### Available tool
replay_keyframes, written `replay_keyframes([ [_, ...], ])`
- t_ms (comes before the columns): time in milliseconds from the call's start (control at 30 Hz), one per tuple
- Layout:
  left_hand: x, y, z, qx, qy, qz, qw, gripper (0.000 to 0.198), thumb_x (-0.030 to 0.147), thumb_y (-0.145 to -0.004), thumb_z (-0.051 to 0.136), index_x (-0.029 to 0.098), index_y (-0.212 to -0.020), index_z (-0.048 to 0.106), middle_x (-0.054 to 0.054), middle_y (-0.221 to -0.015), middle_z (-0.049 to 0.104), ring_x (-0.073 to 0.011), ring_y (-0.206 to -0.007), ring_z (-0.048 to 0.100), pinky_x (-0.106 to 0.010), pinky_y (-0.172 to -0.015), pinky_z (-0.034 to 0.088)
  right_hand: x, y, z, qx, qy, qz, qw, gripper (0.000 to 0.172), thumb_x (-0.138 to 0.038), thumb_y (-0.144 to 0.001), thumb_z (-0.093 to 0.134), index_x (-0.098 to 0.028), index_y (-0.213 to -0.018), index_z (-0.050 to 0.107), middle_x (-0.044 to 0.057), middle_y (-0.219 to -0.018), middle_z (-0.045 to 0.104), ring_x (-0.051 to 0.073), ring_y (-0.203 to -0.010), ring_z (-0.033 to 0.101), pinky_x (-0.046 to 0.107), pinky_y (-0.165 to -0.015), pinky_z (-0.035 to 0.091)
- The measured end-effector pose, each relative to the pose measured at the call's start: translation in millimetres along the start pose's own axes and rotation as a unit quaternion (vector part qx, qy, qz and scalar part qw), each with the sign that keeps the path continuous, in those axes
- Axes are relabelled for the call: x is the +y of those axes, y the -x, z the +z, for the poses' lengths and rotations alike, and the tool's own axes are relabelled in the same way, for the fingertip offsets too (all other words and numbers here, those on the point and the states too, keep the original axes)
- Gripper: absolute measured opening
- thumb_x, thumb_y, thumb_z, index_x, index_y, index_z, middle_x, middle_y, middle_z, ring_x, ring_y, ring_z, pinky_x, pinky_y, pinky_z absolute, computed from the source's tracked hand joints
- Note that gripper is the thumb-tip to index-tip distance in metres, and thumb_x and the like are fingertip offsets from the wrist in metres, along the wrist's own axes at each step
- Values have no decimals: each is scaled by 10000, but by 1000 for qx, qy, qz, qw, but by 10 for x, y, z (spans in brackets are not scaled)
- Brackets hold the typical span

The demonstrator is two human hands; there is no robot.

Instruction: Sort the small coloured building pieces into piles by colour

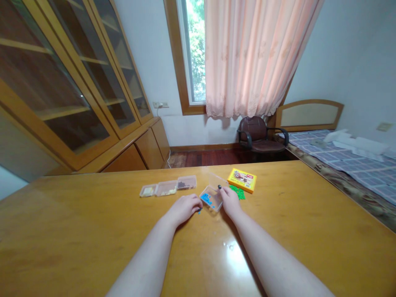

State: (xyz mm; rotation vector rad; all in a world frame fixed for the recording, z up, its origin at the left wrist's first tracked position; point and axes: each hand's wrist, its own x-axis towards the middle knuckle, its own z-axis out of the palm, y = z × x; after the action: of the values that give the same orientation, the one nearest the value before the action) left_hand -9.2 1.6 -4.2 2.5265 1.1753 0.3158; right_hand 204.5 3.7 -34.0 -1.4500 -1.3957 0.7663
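A small clear plastic box with its lid up holds several blue pieces and sits on the wooden table. My right hand grips the box's right side, fingers on its rim. My left hand rests just left of the box, fingers curled over a small blue piece on the table. A pile of green pieces lies right of my right hand. Behind it lies a yellow box.
A row of three small clear boxes with pale and dark contents stands left of the open box. Beyond the table are a glass-door cabinet, a dark chair, a curtained window and a bed at right.
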Motion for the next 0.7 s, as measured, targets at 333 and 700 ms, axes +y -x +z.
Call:
replay_keyframes([
  [333,-5,-8,10,-2,-12,-16,1000,53,212,-826,573,217,-829,627,-12,-890,630,-147,-820,581,-238,-742,427,-12,5,-8,-2,0,1,1000,375,-424,-834,400,-176,-682,636,62,-712,675,205,-719,589,279,-636,399],
  [700,35,6,-47,53,-20,-14,998,92,211,-852,534,200,-853,625,-32,-893,626,-161,-846,571,-270,-780,434,-54,31,-9,-14,16,-4,1000,390,-432,-840,389,-176,-667,626,42,-661,651,182,-659,561,260,-582,362],
])
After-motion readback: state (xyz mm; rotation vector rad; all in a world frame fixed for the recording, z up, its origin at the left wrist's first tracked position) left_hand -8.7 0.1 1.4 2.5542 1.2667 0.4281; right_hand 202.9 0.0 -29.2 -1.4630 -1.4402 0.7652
